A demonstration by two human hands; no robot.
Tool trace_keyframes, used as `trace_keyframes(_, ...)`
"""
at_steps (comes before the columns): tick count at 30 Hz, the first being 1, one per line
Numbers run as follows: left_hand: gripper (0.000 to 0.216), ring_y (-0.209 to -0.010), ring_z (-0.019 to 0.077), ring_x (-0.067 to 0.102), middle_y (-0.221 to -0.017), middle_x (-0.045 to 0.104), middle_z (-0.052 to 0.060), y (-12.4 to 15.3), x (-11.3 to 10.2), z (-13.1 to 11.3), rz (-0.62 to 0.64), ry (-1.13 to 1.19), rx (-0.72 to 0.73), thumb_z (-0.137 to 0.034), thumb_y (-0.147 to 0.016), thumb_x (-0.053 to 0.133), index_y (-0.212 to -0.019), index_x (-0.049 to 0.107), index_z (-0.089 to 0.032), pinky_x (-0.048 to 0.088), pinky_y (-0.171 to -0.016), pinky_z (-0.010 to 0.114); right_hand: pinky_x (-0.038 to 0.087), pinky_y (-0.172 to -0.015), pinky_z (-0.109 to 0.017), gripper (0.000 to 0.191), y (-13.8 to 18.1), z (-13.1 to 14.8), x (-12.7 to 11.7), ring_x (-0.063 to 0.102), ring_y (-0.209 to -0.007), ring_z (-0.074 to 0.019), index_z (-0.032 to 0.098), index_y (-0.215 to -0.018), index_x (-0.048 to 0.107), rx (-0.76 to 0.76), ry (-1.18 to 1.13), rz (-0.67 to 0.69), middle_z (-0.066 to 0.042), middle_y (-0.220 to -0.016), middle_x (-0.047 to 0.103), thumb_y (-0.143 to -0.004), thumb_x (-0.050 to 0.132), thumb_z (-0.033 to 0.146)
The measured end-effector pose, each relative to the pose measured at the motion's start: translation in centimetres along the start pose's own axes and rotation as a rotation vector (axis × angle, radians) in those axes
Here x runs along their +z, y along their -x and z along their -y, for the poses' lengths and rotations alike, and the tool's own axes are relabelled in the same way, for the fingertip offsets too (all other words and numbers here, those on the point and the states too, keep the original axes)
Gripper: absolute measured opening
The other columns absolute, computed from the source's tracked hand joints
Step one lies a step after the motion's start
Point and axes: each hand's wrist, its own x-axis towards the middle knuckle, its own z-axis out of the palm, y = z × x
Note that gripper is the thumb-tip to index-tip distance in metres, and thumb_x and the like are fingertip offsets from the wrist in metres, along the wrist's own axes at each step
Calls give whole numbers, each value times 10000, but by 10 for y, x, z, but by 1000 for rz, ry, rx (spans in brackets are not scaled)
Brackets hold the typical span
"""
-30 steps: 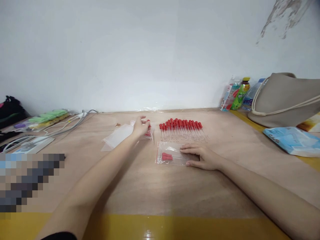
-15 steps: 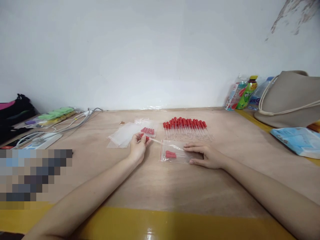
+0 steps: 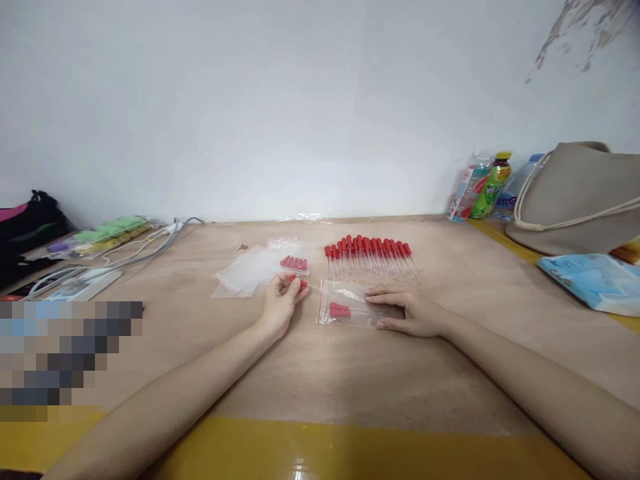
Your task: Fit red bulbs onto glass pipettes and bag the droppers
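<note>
My left hand (image 3: 280, 303) pinches a dropper by its red rubber bulb (image 3: 299, 283). The dropper's thin clear stem points right, its tip at the mouth of a clear zip bag (image 3: 363, 317); whether the tip is inside I cannot tell. Inside that bag lie red-bulbed droppers (image 3: 340, 310), bulbs toward the mouth. My right hand (image 3: 413, 311) rests on the bag's right end, fingers and thumb spread apart and touching the plastic. Just behind, a row of several loose droppers (image 3: 367, 247) lies with bulbs toward the wall.
Left of the row are flat clear bags (image 3: 245, 270) and a filled bag of red-bulbed droppers (image 3: 294, 263). A power strip (image 3: 95, 285) with cables sits at left. Bottles (image 3: 493, 187), a beige bag (image 3: 575, 200) and a blue-white packet (image 3: 593, 283) stand or lie at right.
My left hand has shifted slightly right and down, bringing the dropper's stem further toward the bag. My right hand stays in place on the bag.
</note>
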Motion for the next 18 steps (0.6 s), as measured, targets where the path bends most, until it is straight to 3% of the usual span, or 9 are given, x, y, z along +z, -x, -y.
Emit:
trace_keyframes(5, 242, -704, 105, 596, -764, 627, 3, 2, -4, -5, 403, -376, -91, -211, -628, 698, -841, 602, -146, 488, -772, 292, 377, -966, -431, 493, -7, 0, 0, 473, -1141, -227, 232, -1194, 536, -41, -32, 16, -84, -1229, 530, -752, 600, 440)
trace_keyframes(8, 229, -692, 130, 603, -769, 667, 29, -2, -8, -7, 482, -594, -2, -197, -649, 673, -870, 649, -145, 482, -739, 288, 376, -964, -436, 498, -9, 0, 0, 473, -1142, -228, 229, -1195, 534, -50, -42, 18, -88, -1228, 532, -748, 605, 438)
trace_keyframes(13, 231, -906, 173, 606, -970, 674, 32, -6, -7, -9, 691, -660, 115, -276, -764, 552, -949, 664, -195, 461, -823, 285, 362, -975, -451, 510, -9, -1, 0, 468, -1150, -231, 241, -1210, 519, -48, -48, 18, -85, -1232, 530, -749, 604, 440)
trace_keyframes(15, 238, -891, 170, 608, -959, 676, 28, -7, -5, -7, 723, -685, 152, -304, -785, 523, -941, 666, -195, 466, -798, 274, 359, -981, -450, 513, -9, -3, 1, 468, -1152, -230, 242, -1213, 516, -42, -43, 20, -84, -1237, 526, -749, 603, 444)
trace_keyframes(18, 228, -677, 146, 602, -781, 683, 27, -7, -1, 1, 619, -759, 202, -338, -763, 554, -854, 670, -164, 469, -624, 239, 354, -985, -455, 524, -8, -5, 2, 455, -1164, -235, 238, -1223, 508, -31, -12, -4, -91, -1249, 513, -752, 599, 447)
